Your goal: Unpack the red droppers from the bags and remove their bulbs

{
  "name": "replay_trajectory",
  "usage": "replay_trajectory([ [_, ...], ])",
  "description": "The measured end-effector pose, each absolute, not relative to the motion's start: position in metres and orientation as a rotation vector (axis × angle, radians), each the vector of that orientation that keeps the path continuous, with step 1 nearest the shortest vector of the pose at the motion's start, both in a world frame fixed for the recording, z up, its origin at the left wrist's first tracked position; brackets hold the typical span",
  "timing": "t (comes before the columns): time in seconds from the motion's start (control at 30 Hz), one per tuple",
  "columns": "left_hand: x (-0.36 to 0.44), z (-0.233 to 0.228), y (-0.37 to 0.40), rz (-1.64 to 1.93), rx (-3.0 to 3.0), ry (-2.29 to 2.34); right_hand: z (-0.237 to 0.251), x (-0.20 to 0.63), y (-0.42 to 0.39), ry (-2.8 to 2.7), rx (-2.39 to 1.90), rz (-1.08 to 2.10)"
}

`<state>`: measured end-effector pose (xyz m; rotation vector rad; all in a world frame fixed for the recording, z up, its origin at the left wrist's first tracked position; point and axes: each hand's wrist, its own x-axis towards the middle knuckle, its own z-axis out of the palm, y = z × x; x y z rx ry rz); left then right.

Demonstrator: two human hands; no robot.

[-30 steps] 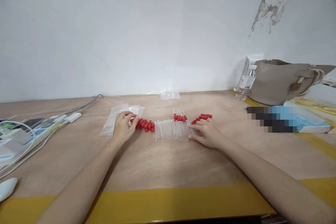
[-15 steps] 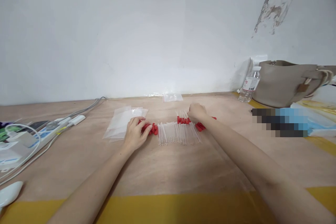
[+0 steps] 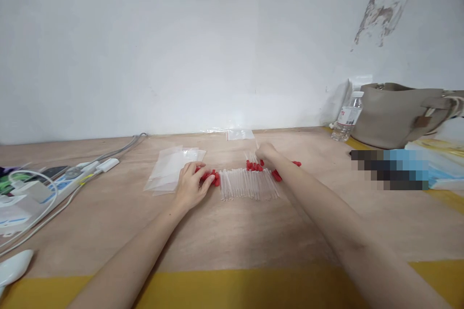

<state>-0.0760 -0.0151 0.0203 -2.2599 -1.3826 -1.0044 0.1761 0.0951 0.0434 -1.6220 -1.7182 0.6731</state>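
Observation:
Fingers apart and bent, my left hand (image 3: 191,186) rests beside a small pile of red pieces (image 3: 216,178), which it partly covers. My right hand (image 3: 267,151) is closed, and a thin clear stick (image 3: 257,144) shows above its fingers. Just left of it lies a short row of red-ended sticks (image 3: 254,166), their pale shafts pointing to the wall. Closer to me, many thin clear sticks (image 3: 248,185) lie side by side in a broad row. More red pieces (image 3: 276,175) lie by my right wrist. Some of them are hidden under the arm.
Flat clear plastic bags (image 3: 166,169) lie left of my left hand. Another small bag (image 3: 240,134) is against the wall. A power strip (image 3: 60,186) with cables stands far left, near a white object (image 3: 16,266). At right are a water bottle (image 3: 348,116) and a bag (image 3: 393,116).
The view has shifted slightly. My right hand has moved a little, and a thin stick now shows above its fingers. My left hand stays by the red pieces.

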Motion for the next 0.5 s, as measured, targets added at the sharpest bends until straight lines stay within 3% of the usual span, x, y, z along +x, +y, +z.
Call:
replay_trajectory([
  [0.23, -0.052, 0.025, -0.031, -1.163, -2.368, -1.312, 0.062, 0.183, 0.036, -1.529, -1.244, 0.835],
  [0.37, -0.023, 0.023, -0.044, -1.233, -2.486, -1.170, 0.035, 0.179, -0.013, -1.281, -0.885, 1.350],
  [0.5, -0.008, 0.010, -0.048, -1.212, -2.590, -0.945, 0.013, 0.186, -0.039, -1.243, -0.813, 1.577],
])
